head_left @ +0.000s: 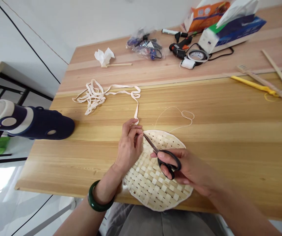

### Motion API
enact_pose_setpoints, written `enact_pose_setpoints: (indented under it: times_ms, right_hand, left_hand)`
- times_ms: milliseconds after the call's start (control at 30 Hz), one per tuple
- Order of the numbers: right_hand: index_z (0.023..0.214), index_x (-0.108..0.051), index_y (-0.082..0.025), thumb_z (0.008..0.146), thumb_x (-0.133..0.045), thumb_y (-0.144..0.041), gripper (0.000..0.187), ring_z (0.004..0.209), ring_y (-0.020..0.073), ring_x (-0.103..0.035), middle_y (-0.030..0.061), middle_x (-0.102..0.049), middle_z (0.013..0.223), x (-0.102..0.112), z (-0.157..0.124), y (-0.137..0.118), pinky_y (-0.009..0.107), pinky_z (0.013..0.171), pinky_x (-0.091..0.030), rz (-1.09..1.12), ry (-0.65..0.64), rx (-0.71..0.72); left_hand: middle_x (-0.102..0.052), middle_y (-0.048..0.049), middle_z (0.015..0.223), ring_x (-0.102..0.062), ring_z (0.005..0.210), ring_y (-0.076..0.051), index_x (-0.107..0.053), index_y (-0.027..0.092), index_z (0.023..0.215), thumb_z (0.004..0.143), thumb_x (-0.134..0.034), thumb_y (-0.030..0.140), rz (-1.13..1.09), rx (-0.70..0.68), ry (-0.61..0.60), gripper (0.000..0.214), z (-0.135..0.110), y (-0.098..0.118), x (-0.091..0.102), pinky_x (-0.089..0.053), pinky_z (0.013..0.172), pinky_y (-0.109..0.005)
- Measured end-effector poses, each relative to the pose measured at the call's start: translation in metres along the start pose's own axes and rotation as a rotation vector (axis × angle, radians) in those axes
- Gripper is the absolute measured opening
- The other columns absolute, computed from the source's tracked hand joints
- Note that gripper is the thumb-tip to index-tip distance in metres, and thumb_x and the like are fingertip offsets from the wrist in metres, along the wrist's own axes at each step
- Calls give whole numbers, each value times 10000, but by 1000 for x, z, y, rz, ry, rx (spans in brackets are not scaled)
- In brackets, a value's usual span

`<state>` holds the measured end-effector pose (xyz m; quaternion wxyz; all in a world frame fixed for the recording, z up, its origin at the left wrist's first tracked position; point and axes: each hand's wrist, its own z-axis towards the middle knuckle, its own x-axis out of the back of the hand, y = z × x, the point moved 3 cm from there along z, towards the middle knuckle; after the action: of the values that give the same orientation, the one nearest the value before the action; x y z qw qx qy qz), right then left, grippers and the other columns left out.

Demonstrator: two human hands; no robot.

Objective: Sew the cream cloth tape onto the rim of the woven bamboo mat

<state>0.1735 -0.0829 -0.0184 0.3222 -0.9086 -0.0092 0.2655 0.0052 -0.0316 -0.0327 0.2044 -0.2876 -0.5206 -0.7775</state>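
A round woven bamboo mat lies at the near edge of the wooden table. My left hand pinches the end of a cream ribbon at the mat's far left rim. My right hand grips black-handled scissors, whose blades point up-left toward the pinched ribbon end. The ribbon trails away to a tangled heap at the left. A thin thread loop lies just beyond the mat.
At the back stand a hot glue gun, a tape roll, a tissue box, a plastic bag of bits and a crumpled tissue. Wooden strips and a yellow tool lie at the right. A navy and white object juts in from the left.
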Motion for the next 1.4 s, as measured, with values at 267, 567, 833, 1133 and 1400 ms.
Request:
enact_pose_setpoints:
  times_ms: [267, 567, 833, 1133, 1400]
  right_hand:
    - [681, -534, -147, 761, -714, -548, 446, 416, 0, -224, -72, -427, 526, 12, 1, -11, 164, 365, -102, -80, 37, -5]
    - [864, -643, -138, 820, -671, -556, 422, 402, 11, -304, -40, -517, 582, 7, -9, 0, 166, 350, -211, -81, 19, 47]
    - [891, -650, -149, 818, -669, -578, 436, 490, 49, -377, -30, -510, 587, 8, -16, 6, 135, 367, -333, -35, 11, 61]
    - [1041, -660, -132, 843, -677, -509, 426, 531, 72, -422, -20, -524, 618, 4, -11, 13, 150, 383, -463, 168, -33, 32]
    - [1058, -673, -132, 891, -618, -496, 404, 558, 90, -455, -4, -532, 631, -2, -4, 13, 212, 436, -568, 281, -98, -22]
  left_hand:
    - [-476, -141, 1260, -636, 1043, -178, -524, 179, 883, 926, -513, 102, 20, -11, 18, 88, 0, 1, -1, -540, 932, -365]
    - [-512, -132, 1246, -643, 1054, -182, -627, 161, 922, 934, -540, 161, -91, 133, 119, 88, -1, -1, 4, -588, 782, -289]
    - [-578, -115, 1274, -621, 1149, -205, -670, 190, 998, 860, -565, 64, -12, 49, -18, 215, 4, 2, 12, -573, 911, -340]
    - [-652, -97, 1091, -653, 1054, -192, -649, 183, 830, 875, -596, 102, 7, -22, -71, 107, 14, 0, 15, -549, 937, -356]
    - [-643, -101, 1117, -673, 1047, -195, -660, 187, 809, 877, -600, 134, -48, 51, -106, 104, 15, -3, 19, -590, 876, -329]
